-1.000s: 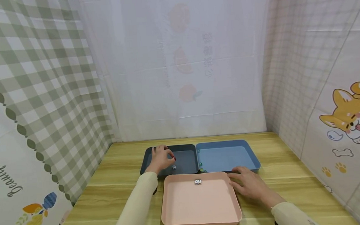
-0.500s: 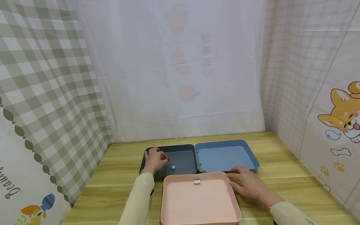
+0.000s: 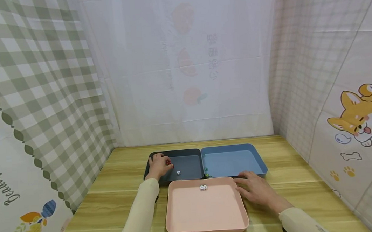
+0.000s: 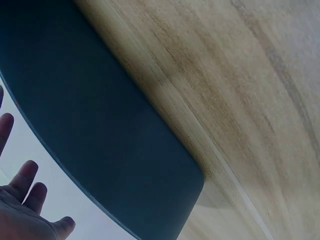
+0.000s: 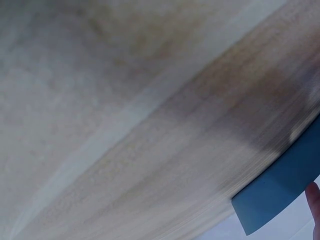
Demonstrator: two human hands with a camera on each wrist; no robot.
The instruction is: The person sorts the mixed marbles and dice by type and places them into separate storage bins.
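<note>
My left hand (image 3: 158, 166) is over the left part of the dark grey tray (image 3: 191, 164). Red dice (image 3: 168, 162) show right by its fingertips. In the left wrist view its fingers (image 4: 24, 177) are spread and the thumb stands apart, above the tray's wall. A white die (image 3: 178, 172) lies in the same tray, to the right of the hand. My right hand (image 3: 256, 189) rests with relaxed fingers at the upper right edge of the pink tray (image 3: 207, 213). Two white dice (image 3: 203, 187) sit side by side near that tray's far wall.
A blue tray (image 3: 235, 160) adjoins the dark one on the right, with small green dice (image 3: 207, 175) along its left side. The pink tray stands in front of both. Cloth curtains (image 3: 191, 94) enclose the wood-grain table (image 3: 115, 210) at the back and sides.
My left hand has moved left and down into the dark tray with a red die. Its fingertips have come away from the die there. My right hand has stayed in place.
</note>
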